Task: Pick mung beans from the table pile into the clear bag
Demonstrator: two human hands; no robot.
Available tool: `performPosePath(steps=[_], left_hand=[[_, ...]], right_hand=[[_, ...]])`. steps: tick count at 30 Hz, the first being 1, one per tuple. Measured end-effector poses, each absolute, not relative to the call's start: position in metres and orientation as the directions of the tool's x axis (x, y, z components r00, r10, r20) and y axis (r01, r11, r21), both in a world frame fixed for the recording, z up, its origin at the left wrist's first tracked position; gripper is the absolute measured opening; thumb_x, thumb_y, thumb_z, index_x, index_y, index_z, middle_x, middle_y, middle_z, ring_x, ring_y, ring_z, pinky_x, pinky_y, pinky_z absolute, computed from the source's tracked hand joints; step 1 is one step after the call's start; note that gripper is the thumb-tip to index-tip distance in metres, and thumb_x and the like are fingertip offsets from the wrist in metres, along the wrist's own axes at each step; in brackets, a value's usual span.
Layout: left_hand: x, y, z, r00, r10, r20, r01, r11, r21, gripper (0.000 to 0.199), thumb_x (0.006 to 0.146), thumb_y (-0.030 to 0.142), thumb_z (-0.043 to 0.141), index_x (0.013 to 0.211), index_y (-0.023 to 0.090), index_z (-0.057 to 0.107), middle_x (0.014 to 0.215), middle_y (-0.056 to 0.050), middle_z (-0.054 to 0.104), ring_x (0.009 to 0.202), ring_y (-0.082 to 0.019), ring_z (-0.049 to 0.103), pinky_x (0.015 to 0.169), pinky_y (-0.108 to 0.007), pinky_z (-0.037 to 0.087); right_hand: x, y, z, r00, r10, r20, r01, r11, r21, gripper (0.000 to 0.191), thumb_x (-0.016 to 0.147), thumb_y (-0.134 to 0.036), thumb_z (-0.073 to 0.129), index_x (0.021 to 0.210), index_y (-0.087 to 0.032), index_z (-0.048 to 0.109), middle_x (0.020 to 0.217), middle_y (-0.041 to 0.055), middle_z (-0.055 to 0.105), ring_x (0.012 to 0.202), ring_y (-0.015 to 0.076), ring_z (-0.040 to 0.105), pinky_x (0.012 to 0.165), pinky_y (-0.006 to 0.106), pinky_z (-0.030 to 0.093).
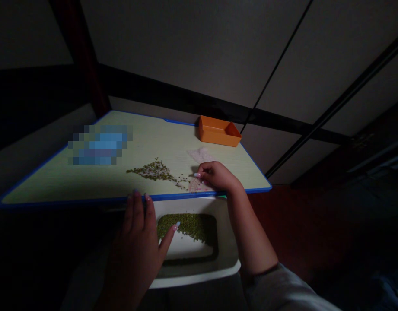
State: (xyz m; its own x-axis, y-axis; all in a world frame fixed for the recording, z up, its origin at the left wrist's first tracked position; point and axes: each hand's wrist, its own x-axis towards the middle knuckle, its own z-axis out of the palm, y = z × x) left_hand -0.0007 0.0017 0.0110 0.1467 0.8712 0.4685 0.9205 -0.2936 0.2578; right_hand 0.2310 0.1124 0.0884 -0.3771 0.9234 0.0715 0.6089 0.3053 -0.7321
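The left hand point(137, 242), thumb wide, reaches across a white plastic tub point(229, 235) of small green beans point(182, 221). On the pale yellow, blue-edged table point(147, 134), the right hand point(216, 175) curls its fingers narrow, holding what I cannot tell, beside a mixed green-and-white pile point(153, 171) of beans and grains. It looks like sorting, which calls next for a gentle pinch; a small white heap point(202, 154) and an open orange box point(218, 137) sit farther back.

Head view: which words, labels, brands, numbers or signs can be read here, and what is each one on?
None can be read.
Blue item on the table: pixelated, any print unreadable.
Pink marking by the right hand: too faint to make out.
Orange box and white tub: no lettering visible.
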Motion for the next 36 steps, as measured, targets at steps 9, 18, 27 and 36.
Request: performPosePath(steps=[9, 18, 27, 36], left_hand=[[-0.0013, 0.0016, 0.0085, 0.158, 0.859, 0.487, 0.923, -0.303, 0.236, 0.086, 0.084, 0.062, 0.032, 0.144, 0.001, 0.019, 0.155, -0.028, 0.014, 0.145, -0.036, 0.012, 0.111, -0.051, 0.030], [-0.0018, 0.0017, 0.0090, 0.165, 0.853, 0.495, 0.922, -0.312, 0.230, 0.086, 0.084, 0.061, 0.033, 0.144, 0.001, 0.019, 0.153, -0.029, 0.017, 0.145, -0.037, 0.013, 0.111, -0.051, 0.030], [-0.0008, 0.0011, 0.0093, 0.159, 0.854, 0.495, 0.923, -0.306, 0.232, 0.085, 0.085, 0.060, 0.033, 0.144, 0.001, 0.019, 0.154, -0.029, 0.017, 0.145, -0.037, 0.013, 0.111, -0.051, 0.030], [-0.0016, 0.0011, 0.0087, 0.171, 0.857, 0.486, 0.922, -0.313, 0.228, 0.086, 0.084, 0.060, 0.034, 0.144, 0.000, 0.019, 0.154, -0.029, 0.016, 0.145, -0.037, 0.012, 0.111, -0.052, 0.030]], right_hand=[[0.2280, 0.1096, 0.0937, -0.367, 0.929, 0.053, 0.568, 0.268, -0.778, 0.015, 0.084, -0.019, 0.056, 0.069, -0.015, 0.057, 0.057, -0.0033, 0.054, 0.053, 0.0079, 0.047, 0.053, 0.021, 0.034], [0.2340, 0.1169, 0.0874, -0.216, 0.941, 0.260, 0.693, 0.336, -0.639, 0.017, 0.084, -0.024, 0.055, 0.071, -0.015, 0.058, 0.063, -0.0010, 0.056, 0.061, 0.0111, 0.048, 0.060, 0.022, 0.031], [0.2325, 0.1193, 0.0861, -0.155, 0.949, 0.276, 0.796, 0.285, -0.534, 0.015, 0.085, -0.024, 0.058, 0.072, -0.016, 0.061, 0.067, 0.0020, 0.061, 0.062, 0.0122, 0.049, 0.059, 0.024, 0.028], [0.2277, 0.1175, 0.0867, -0.204, 0.932, 0.299, 0.793, 0.336, -0.508, 0.015, 0.085, -0.025, 0.058, 0.074, -0.017, 0.062, 0.066, 0.0008, 0.060, 0.063, 0.0123, 0.050, 0.060, 0.022, 0.029]])
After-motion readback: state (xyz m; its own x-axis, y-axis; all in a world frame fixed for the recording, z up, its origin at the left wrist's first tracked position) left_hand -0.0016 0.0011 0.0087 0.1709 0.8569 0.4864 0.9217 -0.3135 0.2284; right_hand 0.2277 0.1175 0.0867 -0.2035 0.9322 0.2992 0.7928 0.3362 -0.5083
